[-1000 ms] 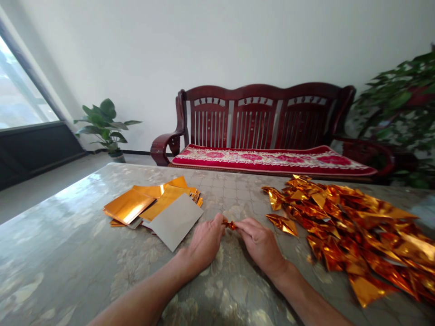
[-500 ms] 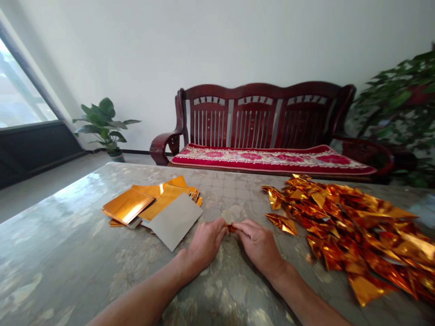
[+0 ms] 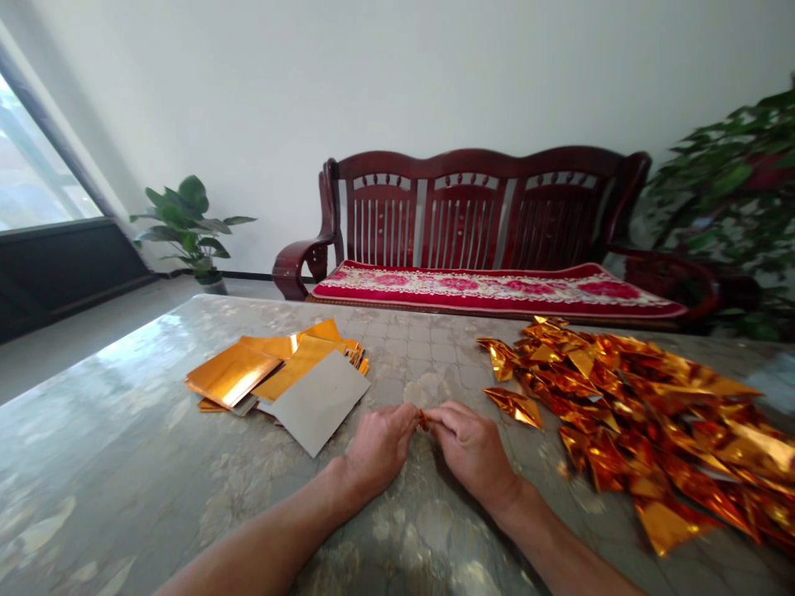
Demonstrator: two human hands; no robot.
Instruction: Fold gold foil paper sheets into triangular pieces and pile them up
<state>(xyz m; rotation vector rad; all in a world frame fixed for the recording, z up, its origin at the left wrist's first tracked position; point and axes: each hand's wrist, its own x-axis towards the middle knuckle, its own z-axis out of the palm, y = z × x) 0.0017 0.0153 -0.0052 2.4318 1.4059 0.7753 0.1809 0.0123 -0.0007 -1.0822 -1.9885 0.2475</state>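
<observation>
Between my two hands is a small piece of gold foil paper (image 3: 423,420), mostly hidden by the fingers. My left hand (image 3: 382,443) is closed and pinches its left end. On the other side my right hand (image 3: 472,447) is closed too, gripping the right end with thumb and fingers. Just left of my left hand lies a stack of gold foil sheets (image 3: 233,371), with a sheet showing its grey back (image 3: 320,403) on top. One folded gold foil piece (image 3: 514,406) rests to the right of my right hand, beside a large heap of folded foil pieces (image 3: 621,397).
A patterned cover lies over the table (image 3: 155,463). Behind its far edge stands a dark red wooden bench (image 3: 472,207) with a red floral seat mat (image 3: 460,284). Potted plants stand at the left (image 3: 192,219) and right (image 3: 733,199).
My left hand has turned slightly, its fingers closer to the right hand around the foil. Both hands stay in nearly the same place. The stack and the heap are unchanged.
</observation>
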